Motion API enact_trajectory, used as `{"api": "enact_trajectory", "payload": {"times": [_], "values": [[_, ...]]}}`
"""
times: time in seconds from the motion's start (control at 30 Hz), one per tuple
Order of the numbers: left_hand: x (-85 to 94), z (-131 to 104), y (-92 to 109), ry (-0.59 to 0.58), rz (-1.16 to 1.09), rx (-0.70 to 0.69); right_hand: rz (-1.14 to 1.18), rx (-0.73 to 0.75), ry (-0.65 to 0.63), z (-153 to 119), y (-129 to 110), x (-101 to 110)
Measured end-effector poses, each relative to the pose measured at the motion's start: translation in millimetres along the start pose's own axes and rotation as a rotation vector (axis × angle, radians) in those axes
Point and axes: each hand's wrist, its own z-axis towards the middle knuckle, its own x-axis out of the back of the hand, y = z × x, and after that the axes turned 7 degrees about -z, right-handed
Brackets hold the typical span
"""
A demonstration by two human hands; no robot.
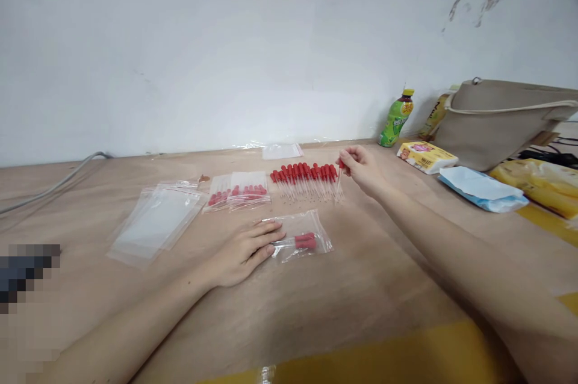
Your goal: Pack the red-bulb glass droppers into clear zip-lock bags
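Observation:
My left hand point(246, 251) lies flat with its fingers spread, the fingertips resting on the left end of a clear zip bag point(321, 229). Inside that bag are a couple of droppers with red bulbs point(306, 241). Farther back, a row of red-bulbed droppers point(302, 173) lies side by side, clear tubes pointing toward me. At the right end of this row, my right hand point(357, 162) pinches a dropper point(340, 174) by its red bulb, its tube hanging down. Left of the row lie filled zip bags point(248, 186) with several droppers in them.
Flat zip bags point(156, 221) are stacked at the left, and another bag point(282, 151) lies by the wall. A green bottle point(396, 119), a tissue pack point(427, 156), a blue-white packet point(481, 187) and a beige bag point(492, 119) stand or lie at the right. A grey cable point(72, 174) runs along the left.

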Motion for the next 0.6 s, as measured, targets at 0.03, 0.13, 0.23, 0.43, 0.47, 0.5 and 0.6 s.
{"api": "enact_trajectory", "payload": {"times": [0.03,0.13,0.23,0.43,0.47,0.5,0.6], "values": [[0.2,0.2,-0.1,-0.002,0.002,-0.004,0.031,-0.025,0.037,-11.3,2.1,2.4],[0.0,0.5,-1.1,-0.002,0.021,-0.017,0.095,-0.147,0.086,-43.0,14.2,3.6],[-0.8,0.5,-1.6,0.002,0.033,-0.021,0.171,-0.261,0.120,-63.7,25.0,-2.2],[-0.1,0.1,3.1,0.040,0.020,-0.031,0.348,-0.397,0.057,-81.0,21.5,-14.7],[-0.2,-0.1,3.5,0.047,0.018,-0.028,0.365,-0.419,0.018,-83.6,19.5,-15.3],[-0.5,-0.2,3.6,0.052,0.016,-0.025,0.374,-0.439,-0.030,-86.1,17.7,-15.5],[-1.8,-0.6,2.0,0.057,0.013,-0.022,0.313,-0.452,-0.222,-91.7,14.5,-13.7]]}}
